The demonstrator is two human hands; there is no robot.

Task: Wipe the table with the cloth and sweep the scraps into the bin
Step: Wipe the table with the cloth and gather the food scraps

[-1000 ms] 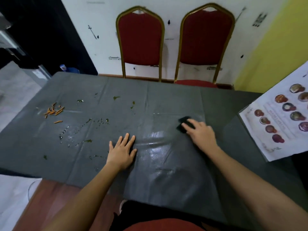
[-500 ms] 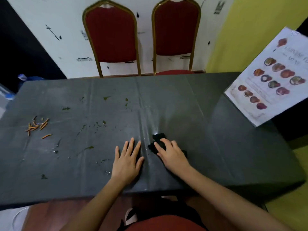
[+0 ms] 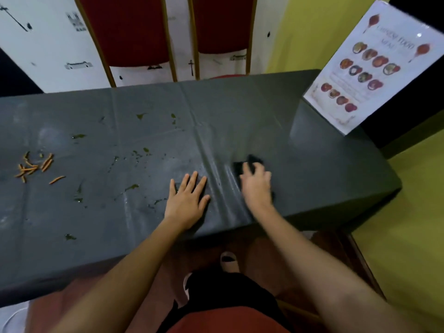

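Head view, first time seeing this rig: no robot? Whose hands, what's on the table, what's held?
No machine here: a person wears one wide-angle camera on the head, looking down at their own bare hands. The left hand lies flat, fingers spread, on the grey-covered table and holds nothing. The right hand, blurred, has its fingers bent over a dark cloth. Orange scraps and green bits lie to the left. A food menu sheet sits past the right end; two red chairs stand behind.

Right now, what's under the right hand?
A dark cloth, poking out beyond the right hand, on the grey table. The hand hides the rest of it and anything beneath.
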